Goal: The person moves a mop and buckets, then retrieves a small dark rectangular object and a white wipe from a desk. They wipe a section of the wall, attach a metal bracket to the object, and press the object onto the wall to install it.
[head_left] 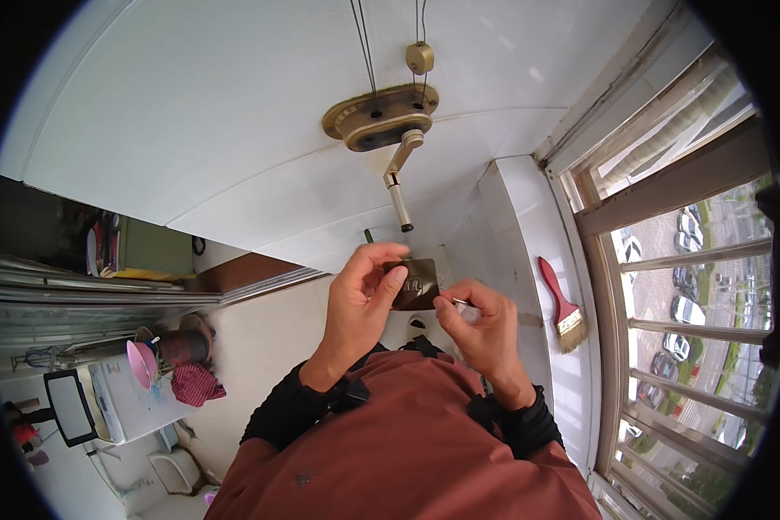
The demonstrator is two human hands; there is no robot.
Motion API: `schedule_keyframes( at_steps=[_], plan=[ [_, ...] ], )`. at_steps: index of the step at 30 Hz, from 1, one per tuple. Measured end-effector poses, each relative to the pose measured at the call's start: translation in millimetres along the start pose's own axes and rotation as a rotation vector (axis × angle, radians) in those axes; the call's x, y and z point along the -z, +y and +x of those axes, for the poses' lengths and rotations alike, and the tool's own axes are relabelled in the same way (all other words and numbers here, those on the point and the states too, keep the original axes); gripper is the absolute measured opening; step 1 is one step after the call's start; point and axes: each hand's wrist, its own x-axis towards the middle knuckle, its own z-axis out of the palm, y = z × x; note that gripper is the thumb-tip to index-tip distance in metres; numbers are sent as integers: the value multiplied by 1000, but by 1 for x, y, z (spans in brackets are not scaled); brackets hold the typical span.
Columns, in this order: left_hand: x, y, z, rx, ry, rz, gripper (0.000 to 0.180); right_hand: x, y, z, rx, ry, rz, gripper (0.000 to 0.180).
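A small dark bronze-coloured square plate [423,295] with a pale raised or reflecting mark on it is held in front of my chest. My left hand [355,303] grips its left side between thumb and fingers. A thin dark green stick-like thing [368,235] shows just above that hand; I cannot tell whether the hand holds it. My right hand [487,334] is closed in a pinch beside the plate's right edge. Something small, whitish and thin [466,305] shows at its fingers, too small to name.
Ahead on the white wall is a brass hand-crank winder [381,121] with cables above and its handle [399,195] hanging down. A red-handled paintbrush [561,299] lies on the white sill at right, beside the barred window [693,329]. A white washing machine [130,394] stands at left.
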Motion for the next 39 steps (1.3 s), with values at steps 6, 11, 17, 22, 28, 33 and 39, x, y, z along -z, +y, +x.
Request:
schedule_keyframes(
  at_steps=[6, 11, 17, 22, 28, 33, 39],
  plan=[
    [-3, 3, -5, 53, -188, -71, 63, -8, 0, -3, 187, 33, -79, 7],
    [-1, 4, -4, 35, -228, -139, 63, -4, 6, -3, 99, -74, 149, 8],
    [0, 12, -7, -16, -304, 25, 68, 12, 10, 2, -90, -112, 271, 14],
    [-4, 13, -7, -48, -352, 83, 71, 20, 16, 6, -48, -188, 290, 14],
    [-4, 16, -12, 79, -415, 2, 62, 19, 21, 4, -145, -231, 463, 11],
    [-7, 7, -13, 91, -431, -70, 64, 19, 30, -6, -184, -208, 508, 9],
    [-14, -8, -15, 128, -402, -64, 65, 53, 83, -52, -248, 399, -200, 20]
  ],
)
